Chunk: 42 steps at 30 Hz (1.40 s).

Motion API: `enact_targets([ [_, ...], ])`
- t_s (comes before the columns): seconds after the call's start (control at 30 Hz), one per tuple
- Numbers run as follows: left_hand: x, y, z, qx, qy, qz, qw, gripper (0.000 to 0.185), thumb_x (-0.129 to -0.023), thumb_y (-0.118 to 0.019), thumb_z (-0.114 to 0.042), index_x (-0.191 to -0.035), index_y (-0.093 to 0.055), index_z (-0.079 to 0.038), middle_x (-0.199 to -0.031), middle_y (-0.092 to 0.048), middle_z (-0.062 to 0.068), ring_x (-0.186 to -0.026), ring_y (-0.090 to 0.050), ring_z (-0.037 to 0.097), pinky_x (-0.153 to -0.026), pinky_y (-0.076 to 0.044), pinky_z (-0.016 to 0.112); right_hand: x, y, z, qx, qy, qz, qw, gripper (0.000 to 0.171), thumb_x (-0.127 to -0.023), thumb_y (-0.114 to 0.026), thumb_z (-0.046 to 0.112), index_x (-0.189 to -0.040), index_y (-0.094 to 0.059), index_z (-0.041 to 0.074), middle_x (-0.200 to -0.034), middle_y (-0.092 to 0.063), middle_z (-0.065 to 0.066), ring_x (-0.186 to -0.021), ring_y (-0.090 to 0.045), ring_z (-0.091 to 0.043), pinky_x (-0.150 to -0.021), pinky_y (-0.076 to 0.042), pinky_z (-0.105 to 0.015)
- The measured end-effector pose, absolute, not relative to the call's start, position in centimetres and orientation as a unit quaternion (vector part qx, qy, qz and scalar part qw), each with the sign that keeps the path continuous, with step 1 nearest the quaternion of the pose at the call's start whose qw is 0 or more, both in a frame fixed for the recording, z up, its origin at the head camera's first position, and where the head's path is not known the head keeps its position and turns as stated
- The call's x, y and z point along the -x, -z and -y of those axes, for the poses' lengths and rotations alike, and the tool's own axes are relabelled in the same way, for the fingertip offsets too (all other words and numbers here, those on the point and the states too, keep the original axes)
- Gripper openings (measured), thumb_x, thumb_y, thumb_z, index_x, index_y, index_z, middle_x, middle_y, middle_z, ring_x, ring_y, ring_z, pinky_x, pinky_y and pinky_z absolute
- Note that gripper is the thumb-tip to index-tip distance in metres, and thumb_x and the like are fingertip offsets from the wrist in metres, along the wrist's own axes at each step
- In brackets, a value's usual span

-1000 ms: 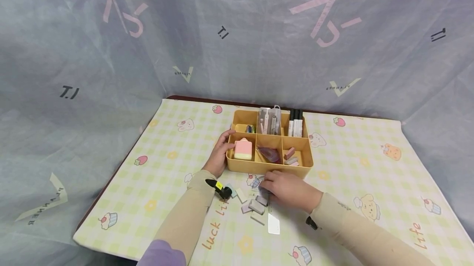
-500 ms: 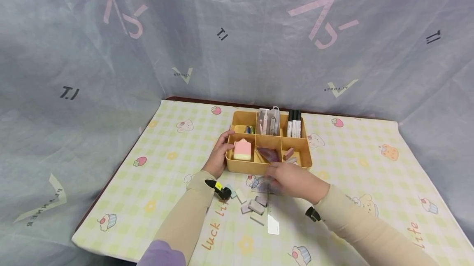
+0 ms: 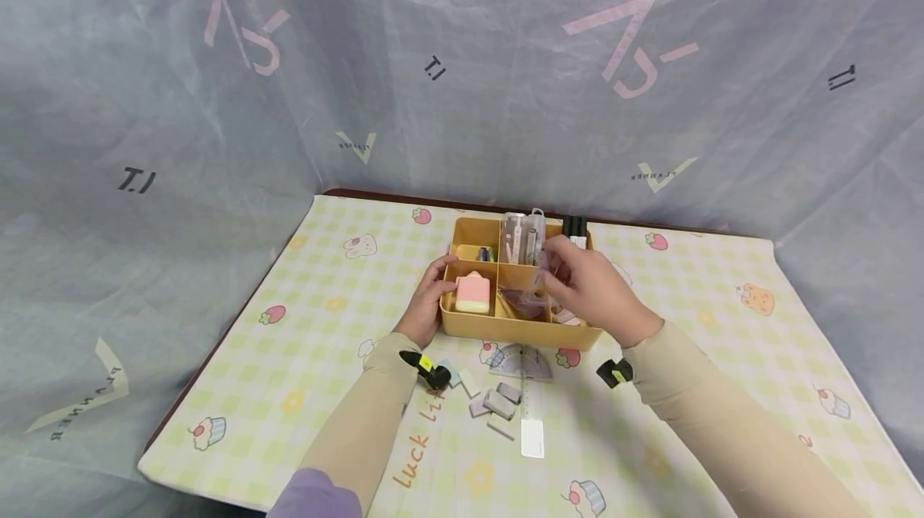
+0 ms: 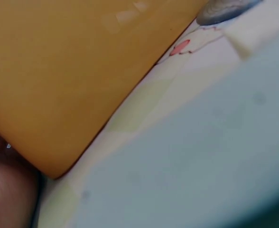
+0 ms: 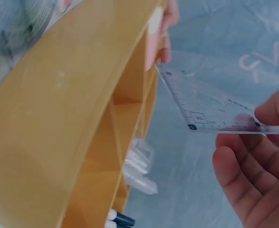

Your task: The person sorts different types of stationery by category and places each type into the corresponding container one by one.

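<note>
the right hand point(image 3: 588, 287) pinches a clear set square point(image 5: 210, 107) between thumb and fingertips, holding it in the air above the middle compartments of a yellow divided organizer point(image 3: 505, 331); in the head view the ruler shows only faintly at the hand's 9 o'clock. the left hand point(image 3: 429, 297) grips the organizer's left wall, fingers curled over the rim, at the 9 o'clock side of a pink-and-yellow block point(image 3: 472, 292) standing in the front left compartment. black-capped markers point(image 3: 574, 227) stand in the back right compartment at the right hand's 12 o'clock, a clear case point(image 3: 523, 233) in the back middle. on the checked tablecloth point(image 3: 325, 325), at the organizer's 6 o'clock, lie a protractor point(image 3: 521, 361), a straight ruler point(image 3: 532, 422) and several small erasers point(image 3: 498, 403), all well apart from both hands.
</note>
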State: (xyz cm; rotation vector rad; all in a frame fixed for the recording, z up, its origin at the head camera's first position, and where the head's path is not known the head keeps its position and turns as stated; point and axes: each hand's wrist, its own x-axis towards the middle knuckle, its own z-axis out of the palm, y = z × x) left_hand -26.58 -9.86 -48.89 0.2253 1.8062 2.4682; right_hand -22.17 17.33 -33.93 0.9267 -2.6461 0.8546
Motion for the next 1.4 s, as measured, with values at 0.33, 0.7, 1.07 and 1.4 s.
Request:
enact_targets([
  [0.33, 26.6, 48.9, 9.8, -0.057, -0.804, -0.59, 0.05, 0.055, -0.095, -0.049, -0.007, -0.149, -0.041, -0.01, -0.168, -0.016, 0.0, -0.153, -0.013, 0.02, -0.122, -0.016, 0.047, 24.2, 35.9, -16.7, -0.297, -0.236, 0.913, 0.152, 0.044, -0.098, -0.061, 0.01, -0.138, -0.043, 0.012, -0.082, -0.067, -0.002, -0.05, -0.051, -0.008, -0.05, -0.046, -0.03],
  [0.7, 27.0, 48.6, 9.7, -0.073, -0.808, -0.582, 0.052, 0.054, -0.095, -0.047, -0.005, -0.148, -0.04, -0.009, -0.166, -0.02, 0.0, -0.151, -0.02, 0.021, -0.12, -0.02, 0.047, 24.7, 37.4, -16.1, -0.317, -0.144, 0.919, 0.185, 0.018, -0.094, -0.072, 0.015, -0.11, -0.067, 0.009, -0.088, -0.073, -0.003, -0.067, -0.064, -0.018, -0.064, -0.057, -0.039],
  [1.07, 26.8, 48.7, 10.1, -0.059, -0.802, -0.592, 0.052, 0.056, -0.095, -0.047, -0.006, -0.151, -0.037, -0.007, -0.166, -0.019, 0.0, -0.152, -0.016, 0.021, -0.122, -0.017, 0.046, 25.0, 39.1, -16.5, -0.348, -0.081, 0.915, 0.186, 0.003, -0.085, -0.078, 0.011, -0.088, -0.076, 0.011, -0.08, -0.073, -0.002, -0.072, -0.067, -0.02, -0.074, -0.056, -0.041],
  [1.4, 26.8, 49.2, 10.2, -0.075, -0.808, -0.583, 0.044, 0.053, -0.096, -0.047, -0.004, -0.149, -0.038, -0.006, -0.168, -0.016, 0.004, -0.152, -0.015, 0.023, -0.122, -0.015, 0.047, 23.9, 39.8, -16.6, -0.333, -0.075, 0.939, 0.049, 0.043, -0.103, -0.055, 0.035, -0.063, -0.063, 0.02, -0.07, -0.071, 0.002, -0.126, -0.058, -0.035, -0.114, -0.027, -0.062],
])
